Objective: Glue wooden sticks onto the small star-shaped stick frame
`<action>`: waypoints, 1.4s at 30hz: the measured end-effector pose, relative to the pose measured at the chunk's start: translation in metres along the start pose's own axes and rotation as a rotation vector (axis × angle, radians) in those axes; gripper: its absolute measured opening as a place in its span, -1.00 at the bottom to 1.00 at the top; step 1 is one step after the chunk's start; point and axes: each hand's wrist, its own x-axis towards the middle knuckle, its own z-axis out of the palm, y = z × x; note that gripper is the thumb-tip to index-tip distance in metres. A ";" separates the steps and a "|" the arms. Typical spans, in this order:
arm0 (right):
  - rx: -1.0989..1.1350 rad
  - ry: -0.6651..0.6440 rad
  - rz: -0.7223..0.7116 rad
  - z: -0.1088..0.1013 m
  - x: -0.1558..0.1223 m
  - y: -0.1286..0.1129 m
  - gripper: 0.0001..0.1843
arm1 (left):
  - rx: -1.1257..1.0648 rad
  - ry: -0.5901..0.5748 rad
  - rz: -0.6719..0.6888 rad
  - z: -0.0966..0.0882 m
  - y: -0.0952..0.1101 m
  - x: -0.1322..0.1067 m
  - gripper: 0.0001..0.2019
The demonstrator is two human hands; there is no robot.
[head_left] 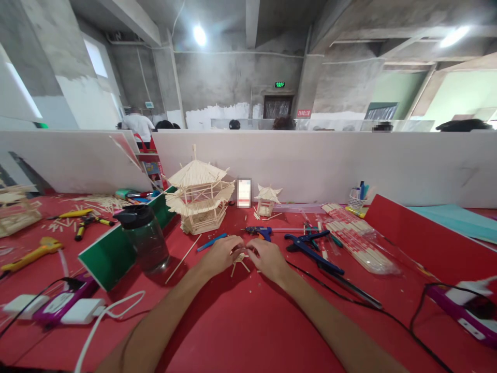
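My left hand (224,253) and my right hand (268,256) meet over the middle of the red table, fingers curled and nearly touching. Between them is a small frame of thin wooden sticks (241,263), its legs splayed toward me. The fingertips of both hands close on its top, which they partly hide. Just beyond lies a blue hot glue gun (259,231). A blue pen-like tool (212,242) rests left of my left hand, and a single loose stick (183,259) lies farther left.
A large stick pavilion (202,199) and a small one (267,199) stand at the back. Left are a water bottle (146,243) and a green board (112,261). Right are a blue clamp (314,251), bagged sticks (361,241) and a black cable (330,287). A white partition (310,160) stands behind.
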 end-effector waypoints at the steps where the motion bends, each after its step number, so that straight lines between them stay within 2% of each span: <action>1: -0.006 0.002 0.003 0.000 0.000 0.000 -0.83 | -0.007 0.000 0.000 0.000 0.002 0.000 -0.77; 9: -0.041 -0.002 0.021 -0.001 0.001 0.002 -0.86 | -0.020 0.005 0.013 -0.001 0.006 -0.002 -0.87; 12: -0.058 -0.011 0.029 -0.003 0.001 0.002 -0.86 | -0.023 0.003 0.011 -0.001 0.005 -0.002 -0.85; 21: -0.055 -0.035 0.028 -0.003 0.003 0.001 -0.85 | -0.016 0.028 -0.087 0.000 -0.006 -0.002 -0.83; 26: 0.024 -0.019 0.031 0.001 0.003 0.002 -0.84 | -0.006 0.052 -0.067 0.000 -0.007 -0.002 -0.81; 32: 0.013 0.007 -0.078 0.004 0.003 0.005 -0.81 | 0.001 0.032 -0.068 0.002 -0.007 -0.001 -0.89; 42: -0.040 -0.011 -0.027 0.007 0.003 0.003 -0.85 | 0.061 0.011 -0.056 0.002 -0.004 -0.001 -0.92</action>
